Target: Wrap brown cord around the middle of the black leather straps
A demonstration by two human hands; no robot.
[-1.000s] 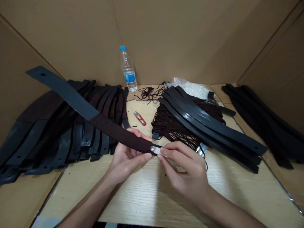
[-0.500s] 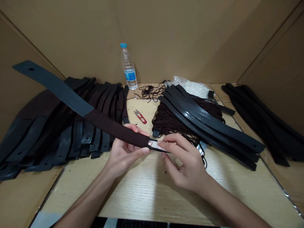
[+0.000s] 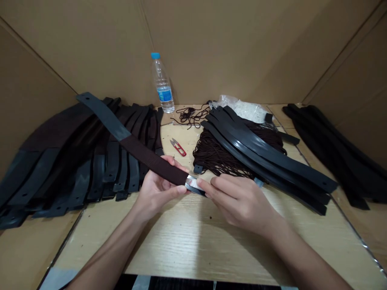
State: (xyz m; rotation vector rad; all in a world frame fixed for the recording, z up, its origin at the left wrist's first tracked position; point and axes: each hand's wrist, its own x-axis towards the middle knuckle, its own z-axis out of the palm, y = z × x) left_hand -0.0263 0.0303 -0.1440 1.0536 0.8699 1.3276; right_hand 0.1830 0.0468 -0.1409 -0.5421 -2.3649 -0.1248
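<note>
Hidden: the right hand (image 3: 238, 199) covers the lower end of the curved strip (image 3: 154, 161); the white piece (image 3: 192, 183) there is too small to identify.
Left hand: the left hand (image 3: 157, 191) is clamped around the brown wrapping.
Right-hand grip: fingertips pinched on the strip's end, undersides unseen.
Curved strip: held above the tabletop (image 3: 169, 245), slanting up leftward; smooth, dark holed tip, finely ribbed wrap.
Cord pile (image 3: 208, 155): thin brown loops, partly under glossy black strips (image 3: 269, 157).
Surroundings: pale wood-grain surface, brown walls (image 3: 226, 48) behind.
</note>
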